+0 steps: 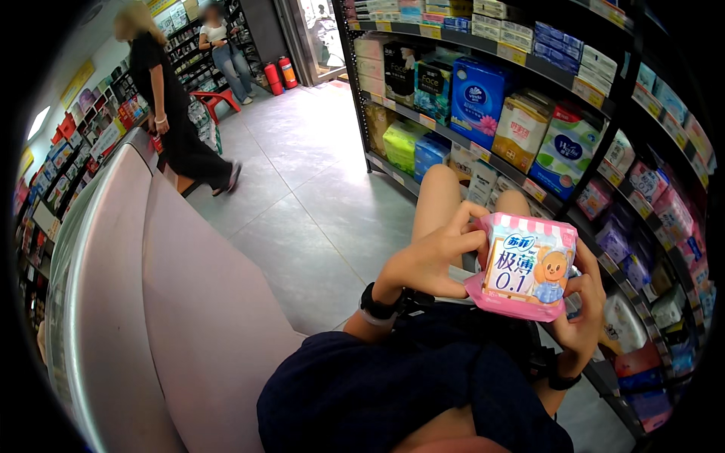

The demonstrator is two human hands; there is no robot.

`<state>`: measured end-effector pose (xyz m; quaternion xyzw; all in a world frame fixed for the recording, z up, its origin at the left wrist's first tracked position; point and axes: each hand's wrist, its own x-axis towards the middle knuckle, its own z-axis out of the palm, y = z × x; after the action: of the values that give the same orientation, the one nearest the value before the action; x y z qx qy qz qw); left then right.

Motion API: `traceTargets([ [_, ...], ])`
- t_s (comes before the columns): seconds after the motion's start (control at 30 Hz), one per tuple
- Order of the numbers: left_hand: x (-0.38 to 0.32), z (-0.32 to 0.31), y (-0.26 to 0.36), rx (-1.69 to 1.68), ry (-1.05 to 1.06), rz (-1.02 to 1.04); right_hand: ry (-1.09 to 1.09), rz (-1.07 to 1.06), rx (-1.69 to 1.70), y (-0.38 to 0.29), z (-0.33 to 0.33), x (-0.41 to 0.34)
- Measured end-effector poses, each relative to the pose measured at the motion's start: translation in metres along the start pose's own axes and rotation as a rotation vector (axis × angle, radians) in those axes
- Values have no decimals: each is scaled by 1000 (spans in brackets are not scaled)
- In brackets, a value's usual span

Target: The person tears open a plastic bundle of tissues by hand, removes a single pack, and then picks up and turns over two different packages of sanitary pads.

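Observation:
Between my two hands is a pink soft pack of sanitary pads (524, 266), held up above my lap. A cartoon bear and large writing face me on its front, and a pink-and-white striped band runs along its top. My left hand (436, 255) grips the pack's left side, fingers at the upper corner and thumb at the lower one. My right hand (583, 306) holds its right side, with some fingers hidden behind it. Both wrists wear dark bands. Beyond the pack stand shelves (512, 161) of tissue packs.
A blue Vinda tissue pack (477, 102) stands on the middle shelf. More soft packs (651, 184) fill the right-hand shelves. A pale counter (209, 306) curves along my left. Two people (170, 107) are beyond it, near a red stool (218, 102) and fire extinguishers (280, 75).

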<state>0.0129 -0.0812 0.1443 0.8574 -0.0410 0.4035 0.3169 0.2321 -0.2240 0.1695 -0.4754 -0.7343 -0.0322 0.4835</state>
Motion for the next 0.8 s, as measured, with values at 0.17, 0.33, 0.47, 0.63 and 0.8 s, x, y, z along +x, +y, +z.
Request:
traceTargets([
  [0.17, -2, 0, -3, -31, -15, -32, 11, -10, -18, -1, -1, 1],
  [0.33, -2, -1, -2, -38, 5, -23, 14, -12, 4, 0, 0, 1],
  [0.47, -2, -2, -3, -41, 10, -12, 8, 11, 4, -2, 0, 0],
  [0.63, -2, -1, -2, -39, -1, -28, 0, 24, 11, 1, -1, -1],
  [0.8, -1, 1, -2, -40, -4, -60, -14, 87, 2, 3, -3, -5],
])
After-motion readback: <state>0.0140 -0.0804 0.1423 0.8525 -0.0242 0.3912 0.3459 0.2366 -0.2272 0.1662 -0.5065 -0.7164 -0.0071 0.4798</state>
